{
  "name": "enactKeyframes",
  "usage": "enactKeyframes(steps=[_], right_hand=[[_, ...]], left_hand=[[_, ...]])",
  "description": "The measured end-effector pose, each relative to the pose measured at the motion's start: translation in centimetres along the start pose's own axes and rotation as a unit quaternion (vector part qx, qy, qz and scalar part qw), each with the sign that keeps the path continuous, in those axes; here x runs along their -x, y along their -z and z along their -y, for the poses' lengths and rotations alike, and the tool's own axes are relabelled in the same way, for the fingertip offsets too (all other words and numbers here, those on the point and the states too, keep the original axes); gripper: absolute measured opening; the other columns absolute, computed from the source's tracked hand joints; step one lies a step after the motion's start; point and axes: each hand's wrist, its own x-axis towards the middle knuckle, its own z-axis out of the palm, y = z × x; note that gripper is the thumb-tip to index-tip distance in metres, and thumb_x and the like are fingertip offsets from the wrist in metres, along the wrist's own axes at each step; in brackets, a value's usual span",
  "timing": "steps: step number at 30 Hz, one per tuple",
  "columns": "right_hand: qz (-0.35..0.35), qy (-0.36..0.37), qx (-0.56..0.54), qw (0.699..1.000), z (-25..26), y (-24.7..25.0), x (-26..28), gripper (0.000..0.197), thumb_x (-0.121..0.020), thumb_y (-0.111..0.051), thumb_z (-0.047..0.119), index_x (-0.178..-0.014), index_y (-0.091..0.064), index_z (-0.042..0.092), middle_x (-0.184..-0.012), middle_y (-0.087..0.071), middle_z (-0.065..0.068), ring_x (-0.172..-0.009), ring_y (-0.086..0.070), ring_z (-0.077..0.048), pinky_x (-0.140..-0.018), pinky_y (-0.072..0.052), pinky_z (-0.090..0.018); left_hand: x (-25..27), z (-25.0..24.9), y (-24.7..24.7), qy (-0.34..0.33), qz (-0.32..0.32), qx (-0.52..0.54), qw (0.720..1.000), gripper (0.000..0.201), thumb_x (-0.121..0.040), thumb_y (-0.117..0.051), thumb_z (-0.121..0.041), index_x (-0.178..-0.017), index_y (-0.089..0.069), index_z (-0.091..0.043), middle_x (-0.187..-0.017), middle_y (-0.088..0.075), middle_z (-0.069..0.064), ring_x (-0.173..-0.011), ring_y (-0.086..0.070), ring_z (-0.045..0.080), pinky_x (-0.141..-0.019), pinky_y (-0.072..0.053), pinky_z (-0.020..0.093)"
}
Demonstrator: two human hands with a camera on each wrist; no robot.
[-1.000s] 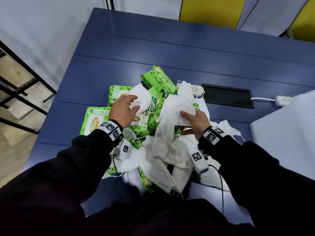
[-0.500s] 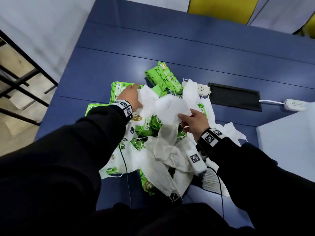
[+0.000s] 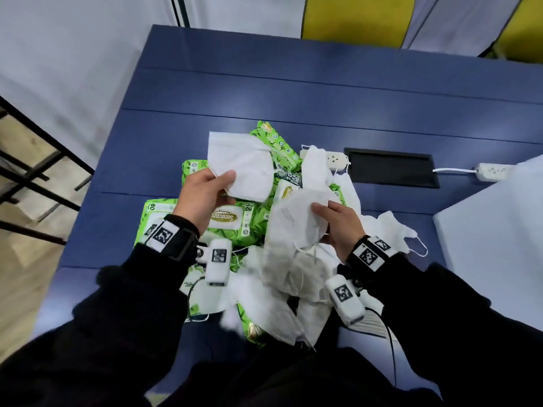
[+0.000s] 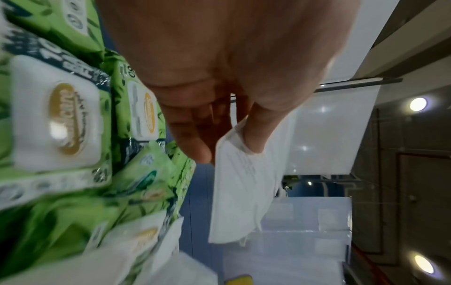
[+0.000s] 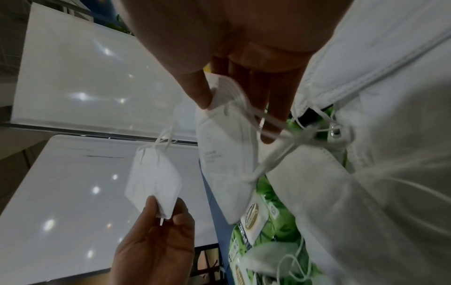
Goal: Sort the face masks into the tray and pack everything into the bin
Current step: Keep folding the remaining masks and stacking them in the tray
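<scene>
Blue table (image 3: 293,92) fills mid-frame; green wet-wipe packs (image 3: 226,221) and loose white face masks (image 3: 282,301) heaped at centre. Left hand (image 3: 202,198) pinches one folded mask (image 3: 238,160) aloft, centre-left. Right hand (image 3: 338,224) grips a second mask (image 3: 296,215), fingers clamped, right of centre.

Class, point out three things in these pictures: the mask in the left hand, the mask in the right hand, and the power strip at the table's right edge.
Left mask (image 3: 239,163), head view, middle of its panel.
Right mask (image 3: 296,218), head view, its creased front.
Power strip (image 3: 495,171), head view, its socket face.
</scene>
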Motion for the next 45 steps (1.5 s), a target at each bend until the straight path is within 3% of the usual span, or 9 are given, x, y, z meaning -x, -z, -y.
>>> enactKeyframes(steps=[4, 9, 15, 20, 26, 34, 39, 42, 45], right_hand=[[0.014, 0.019, 0.009, 1.0, -1.2, 0.3, 2.6, 0.025, -0.095, -0.068, 0.017, -0.071, -0.072, 0.02, -0.073, -0.067, -0.004, -0.058, -0.061, -0.019, -0.051, -0.049, -0.026], [0.004, 0.017, -0.031, 0.999, -2.1, 1.3, 4.8, 0.019, -0.097, -0.063, 0.015, -0.11, -0.074, 0.009, -0.092, -0.074, -0.01, -0.074, -0.067, -0.026, -0.059, -0.055, -0.032], [-0.018, 0.009, -0.084, 0.996, -3.0, 3.5, 6.7, 0.016, -0.099, -0.061, 0.017, -0.106, -0.073, 0.01, -0.094, -0.071, -0.01, -0.077, -0.068, -0.026, -0.063, -0.057, -0.033], [-0.027, 0.022, -0.094, 0.995, -3.1, 5.8, 7.7, 0.014, -0.096, -0.067, 0.022, -0.097, -0.071, 0.009, -0.098, -0.073, -0.006, -0.083, -0.067, -0.023, -0.063, -0.047, -0.029], [0.015, 0.023, -0.047, 0.999, -3.3, 8.3, 8.7, 0.018, -0.09, -0.074, 0.027, -0.1, -0.069, 0.012, -0.093, -0.07, -0.007, -0.072, -0.063, -0.021, -0.055, -0.046, -0.025], [0.096, 0.03, -0.024, 0.995, -3.4, 10.3, 11.0, 0.023, -0.092, -0.068, 0.017, -0.099, -0.074, -0.004, -0.08, -0.065, -0.01, -0.065, -0.056, -0.021, -0.05, -0.042, -0.024], [0.103, 0.029, -0.027, 0.994, -3.7, 12.6, 11.0, 0.038, -0.087, -0.07, 0.032, -0.107, -0.074, 0.0, -0.101, -0.071, -0.019, -0.084, -0.06, -0.031, -0.064, -0.044, -0.036], [0.119, -0.009, -0.025, 0.993, -3.4, 13.6, 11.4, 0.044, -0.093, -0.063, 0.05, -0.11, -0.073, 0.01, -0.101, -0.073, -0.013, -0.081, -0.063, -0.029, -0.06, -0.044, -0.034], [0.205, 0.015, 0.026, 0.978, -3.5, 15.2, 11.9, 0.022, -0.097, -0.066, 0.024, -0.114, -0.069, 0.011, -0.092, -0.075, -0.004, -0.072, -0.067, -0.018, -0.05, -0.048, -0.026]], left_hand=[[5.7, 1.4, -1.0, -0.04, 0.017, -0.008, 0.999, 0.03, -0.092, -0.065, 0.005, -0.117, -0.066, -0.012, -0.094, -0.077, -0.001, -0.076, -0.07, 0.018, -0.054, -0.058, 0.029], [10.1, 2.7, -1.8, -0.011, 0.0, 0.004, 1.0, 0.032, -0.095, -0.064, 0.002, -0.122, -0.065, -0.015, -0.104, -0.075, 0.004, -0.077, -0.072, 0.019, -0.058, -0.062, 0.034], [12.7, 3.4, -2.7, 0.009, -0.009, 0.005, 1.0, 0.018, -0.098, -0.065, -0.012, -0.088, -0.064, 0.003, -0.08, -0.06, 0.018, -0.074, -0.056, 0.027, -0.056, -0.055, 0.029], [14.8, 1.8, -3.3, -0.118, 0.071, -0.108, 0.985, 0.009, -0.083, -0.081, -0.01, -0.076, -0.077, -0.014, -0.067, -0.059, 0.018, -0.062, -0.048, 0.021, -0.058, -0.042, 0.028], [17.1, -0.8, -6.7, -0.115, 0.36, -0.255, 0.89, 0.008, -0.085, -0.081, -0.013, -0.093, -0.081, -0.011, -0.089, -0.071, 0.008, -0.074, -0.061, 0.027, -0.068, -0.048, 0.031], [16.1, 3.0, -12.8, -0.201, 0.161, -0.37, 0.893, 0.024, -0.072, -0.089, -0.016, -0.087, -0.073, -0.026, -0.076, -0.069, -0.004, -0.069, -0.062, 0.009, -0.071, -0.052, 0.028], [16.6, 4.0, -14.5, -0.208, 0.156, -0.366, 0.894, 0.023, -0.073, -0.086, -0.021, -0.087, -0.07, -0.03, -0.093, -0.069, -0.01, -0.088, -0.066, 0.011, -0.076, -0.054, 0.033], [16.9, 4.5, -15.4, -0.14, 0.167, -0.303, 0.928, 0.027, -0.078, -0.085, -0.011, -0.091, -0.069, -0.028, -0.077, -0.066, -0.011, -0.072, -0.064, 0.012, -0.075, -0.052, 0.032], [17.4, 5.2, -15.9, -0.127, 0.147, -0.292, 0.936, 0.037, -0.079, -0.086, -0.01, -0.108, -0.073, -0.03, -0.072, -0.065, -0.01, -0.069, -0.062, 0.012, -0.076, -0.053, 0.031]])
